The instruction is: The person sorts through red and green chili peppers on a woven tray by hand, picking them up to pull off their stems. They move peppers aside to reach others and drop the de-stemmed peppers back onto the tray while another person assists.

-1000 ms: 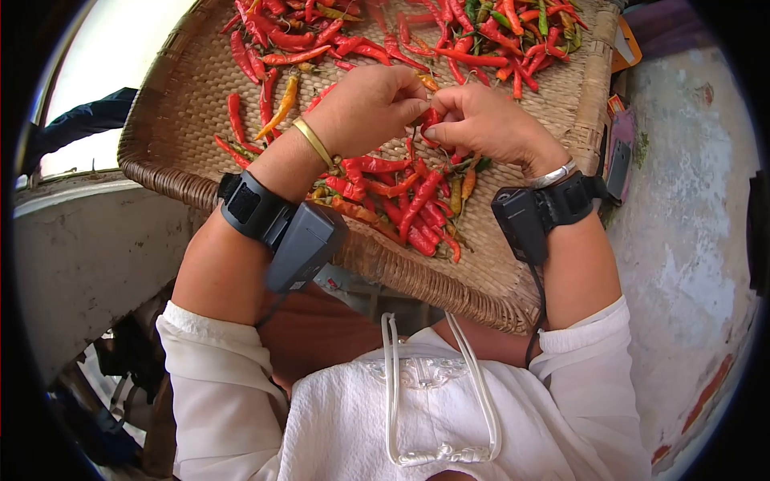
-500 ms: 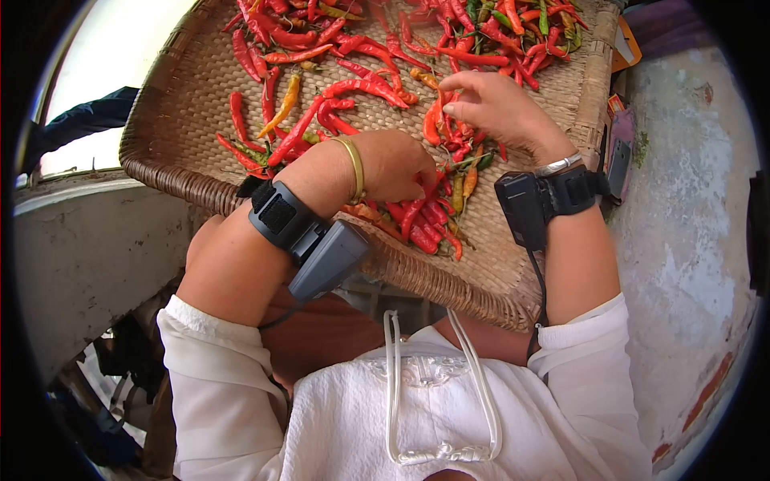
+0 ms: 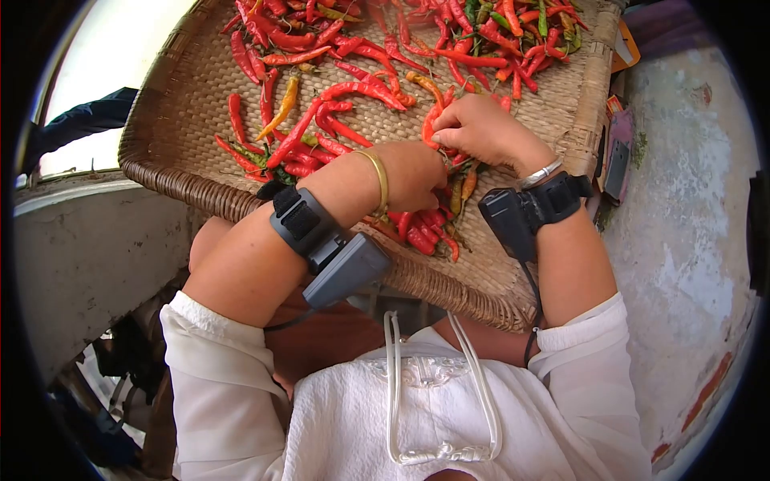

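Red chili peppers lie spread over a woven basket tray point(image 3: 513, 280), with a few orange and green ones among them. My right hand point(image 3: 485, 132) is closed, thumb and fingers pinching at an orange-red chili pepper point(image 3: 428, 128). Just left of it, my left hand point(image 3: 411, 175) is curled with its fingers turned down. Its fingertips are mostly hidden, so what they hold cannot be made out. Below that hand sits a small heap of red chili peppers point(image 3: 421, 238). An orange-green chili pepper point(image 3: 468, 186) lies between the hands.
A larger pile of red and green chili peppers point(image 3: 529, 40) fills the tray's far right. More red peppers point(image 3: 297, 132) and a yellow-orange one point(image 3: 282, 107) lie on the left. A phone-like dark object point(image 3: 618, 164) is beside the tray, near a worn wall or floor surface point(image 3: 682, 224).
My right hand has come down and left, from open fingers above the peppers to a pinch at the orange-red one. My left hand has shifted slightly right, closer to it.
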Demonstrator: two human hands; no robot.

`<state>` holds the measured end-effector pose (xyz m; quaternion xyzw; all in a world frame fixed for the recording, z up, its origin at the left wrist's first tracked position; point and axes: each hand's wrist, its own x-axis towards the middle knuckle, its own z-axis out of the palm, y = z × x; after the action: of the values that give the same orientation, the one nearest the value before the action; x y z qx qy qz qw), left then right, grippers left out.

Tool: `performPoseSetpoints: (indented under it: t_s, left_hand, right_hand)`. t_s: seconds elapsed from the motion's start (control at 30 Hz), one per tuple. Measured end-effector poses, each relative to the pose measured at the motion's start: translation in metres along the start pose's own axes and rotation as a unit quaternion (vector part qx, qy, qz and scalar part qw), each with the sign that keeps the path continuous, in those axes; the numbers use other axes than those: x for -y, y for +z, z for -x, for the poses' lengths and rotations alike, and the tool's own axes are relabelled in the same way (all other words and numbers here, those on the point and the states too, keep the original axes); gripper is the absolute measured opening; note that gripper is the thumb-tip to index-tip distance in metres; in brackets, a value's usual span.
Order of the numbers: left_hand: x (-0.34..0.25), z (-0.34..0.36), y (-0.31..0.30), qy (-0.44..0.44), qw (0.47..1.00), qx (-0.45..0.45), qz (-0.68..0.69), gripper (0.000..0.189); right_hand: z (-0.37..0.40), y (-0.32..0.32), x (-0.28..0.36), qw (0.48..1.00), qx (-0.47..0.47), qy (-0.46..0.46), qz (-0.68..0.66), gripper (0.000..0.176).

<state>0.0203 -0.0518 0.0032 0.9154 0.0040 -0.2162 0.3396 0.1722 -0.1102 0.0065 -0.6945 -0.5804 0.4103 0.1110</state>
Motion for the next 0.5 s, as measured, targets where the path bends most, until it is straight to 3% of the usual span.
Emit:
performPoseSetpoints:
  t_s: [0.13,0.2,0.43,0.5]
  left_hand:
    - [0.0,0.004,-0.009,0.001,0.999,-0.041,0.033,0.021]
    - [0.002,0.007,-0.013,0.018,0.996,-0.044,0.08,0.02]
    - [0.007,0.012,-0.016,0.005,0.997,-0.052,0.061,0.02]
    - [0.004,0.012,-0.018,-0.004,0.998,-0.044,0.033,0.02]
  right_hand:
    - [0.004,-0.013,0.011,0.997,-0.03,0.028,-0.059,0.019]
    - [0.003,-0.015,0.007,0.986,-0.085,-0.009,-0.143,0.02]
    - [0.013,-0.03,0.017,0.964,-0.052,0.014,-0.262,0.016]
    - [0.012,-0.037,0.013,0.939,-0.159,-0.057,-0.301,0.02]
